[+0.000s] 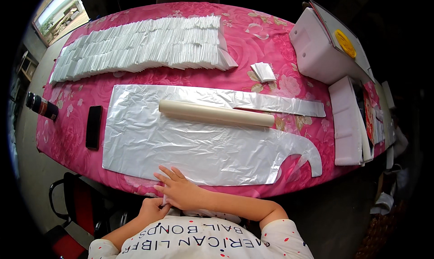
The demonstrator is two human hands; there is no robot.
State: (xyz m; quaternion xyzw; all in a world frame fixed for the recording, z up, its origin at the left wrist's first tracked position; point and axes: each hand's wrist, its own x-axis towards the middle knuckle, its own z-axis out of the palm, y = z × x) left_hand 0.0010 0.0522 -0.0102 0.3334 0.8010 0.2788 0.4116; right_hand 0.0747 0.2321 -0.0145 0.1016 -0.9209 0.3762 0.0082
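A stack of thin white plastic aprons (149, 137) lies flat in front of me, with straps and a curved cut-out toward the right. Across it rests a long cream tube (217, 113). My right hand (183, 190) is over the table's front edge beside the stack, its fingers spread and pointing left. Just below it, close to my body, my left hand (153, 210) is closed in a pinch. A small strip of thin whitish plastic (164, 200) shows between the two hands, gripped by the left fingers; most of it is hidden.
Rows of folded white plastic packets (140, 44) fill the far left, and a few more packets (263, 72) lie right of them. A black phone (93, 127) and dark bottle (42, 106) are at left. White foam boxes (312, 51) stand at right; chairs (79, 200) at lower left.
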